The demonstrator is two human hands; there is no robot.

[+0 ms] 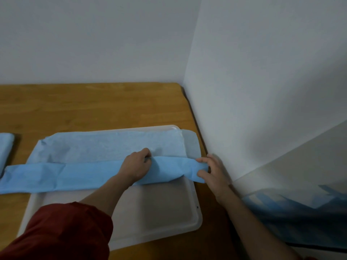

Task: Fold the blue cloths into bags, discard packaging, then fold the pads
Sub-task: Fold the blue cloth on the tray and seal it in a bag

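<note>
The wooden table (93, 106) is meeting the wall (262, 91) at right, bare wood lying behind the tray (169, 212). The blue cloth (75, 173) is spanning the tray, the left hand (136, 166) gripping its middle, the right hand (212, 171) pinching its wall-side end.

- The blue cloth (75, 173) is running off the left edge.
- A folded blue bundle (5, 147) is being cut off by the same edge.
- The left hand (138, 167) is hiding its fingertips inside the cloth fold.
- The right hand (214, 171) is appearing blurred.
- A blue mass (300, 212) at lower right is appearing too blurred to identify.
</note>
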